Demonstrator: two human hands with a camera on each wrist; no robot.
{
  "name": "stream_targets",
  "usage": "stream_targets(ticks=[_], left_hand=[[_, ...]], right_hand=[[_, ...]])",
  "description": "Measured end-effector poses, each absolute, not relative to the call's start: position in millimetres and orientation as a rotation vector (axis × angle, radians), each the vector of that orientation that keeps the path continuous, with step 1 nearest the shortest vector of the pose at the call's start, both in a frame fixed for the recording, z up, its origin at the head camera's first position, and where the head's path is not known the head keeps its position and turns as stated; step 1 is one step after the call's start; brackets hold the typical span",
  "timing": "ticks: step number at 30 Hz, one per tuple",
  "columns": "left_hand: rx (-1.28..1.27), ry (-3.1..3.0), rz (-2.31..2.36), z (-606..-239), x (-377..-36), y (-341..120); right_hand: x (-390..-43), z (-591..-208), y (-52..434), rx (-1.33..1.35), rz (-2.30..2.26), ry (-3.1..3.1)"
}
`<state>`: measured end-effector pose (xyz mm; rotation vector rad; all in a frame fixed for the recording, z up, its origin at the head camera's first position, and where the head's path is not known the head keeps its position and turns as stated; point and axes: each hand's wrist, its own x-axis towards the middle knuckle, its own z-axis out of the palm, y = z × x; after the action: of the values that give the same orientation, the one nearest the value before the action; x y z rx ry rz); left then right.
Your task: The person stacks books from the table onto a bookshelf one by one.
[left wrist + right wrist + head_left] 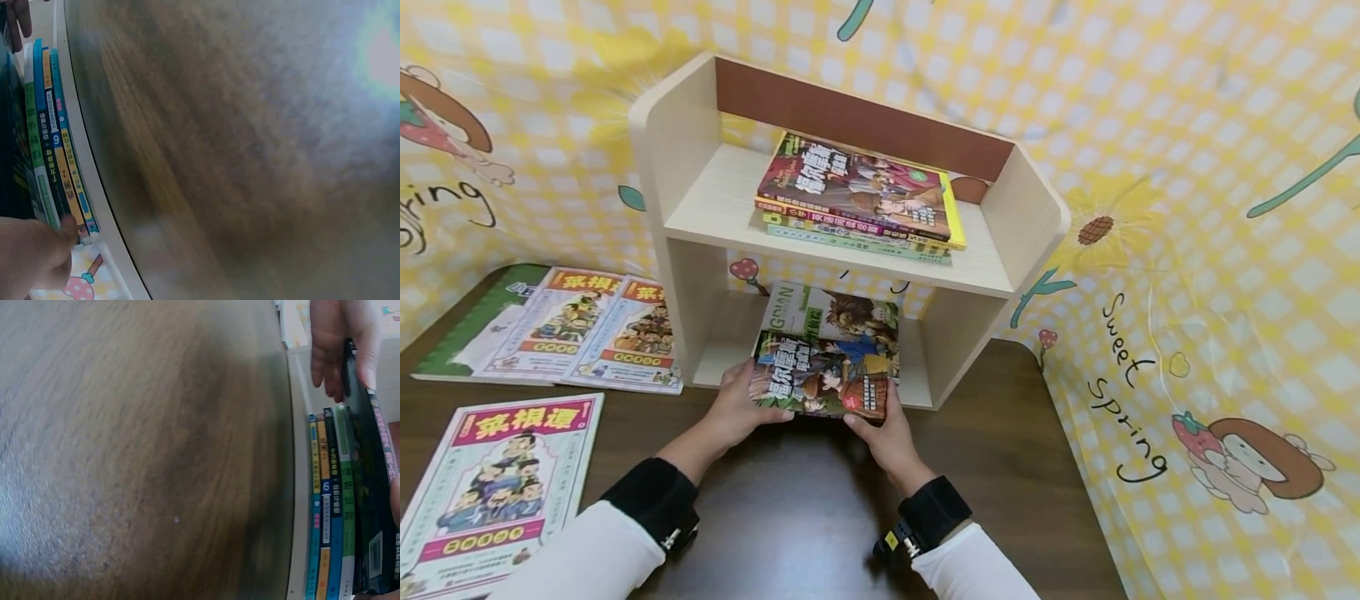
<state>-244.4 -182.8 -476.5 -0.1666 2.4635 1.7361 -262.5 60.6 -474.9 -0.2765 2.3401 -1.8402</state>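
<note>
Item: comic book [822,375], topmost of a small stack on the floor of the wooden shelf unit [662,142], at centre frame in the head view.

Position: it lies flat with its near edge just past the shelf's front lip, directly ahead of both my hands. Its long axis runs left to right across the frame, between my palms.

My left hand [741,404] grips the book's left end, thumb on the cover. My right hand [887,429] grips the lower right corner. Both are about equally near; neither leads.

Below it: a green-topped book [827,307] juts out behind, toward the shelf's back.

View differences: the wrist cameras show the spines of the stack [330,506] edge-on, several thin books under my fingers [331,344], which the head view hides. The head view alone shows the upper shelf's pile [861,196] and the loose books [561,325] at left on the dark table [1000,433].
</note>
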Motion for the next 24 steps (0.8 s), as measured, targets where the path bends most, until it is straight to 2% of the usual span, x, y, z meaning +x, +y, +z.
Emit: stream_targets(ticks=[15, 24], left_hand=[[-0.178, 2.728, 1.385, -466.6, -264.1, -179.8], [-0.178, 2.788, 1.075, -459.3, -279.5, -182.7]], right_hand=[[-280.3, -482.2, 57.8, -0.309, -1.261, 2.751], [-291.9, -478.1, 52.7, -0.279, -1.083, 2.818]])
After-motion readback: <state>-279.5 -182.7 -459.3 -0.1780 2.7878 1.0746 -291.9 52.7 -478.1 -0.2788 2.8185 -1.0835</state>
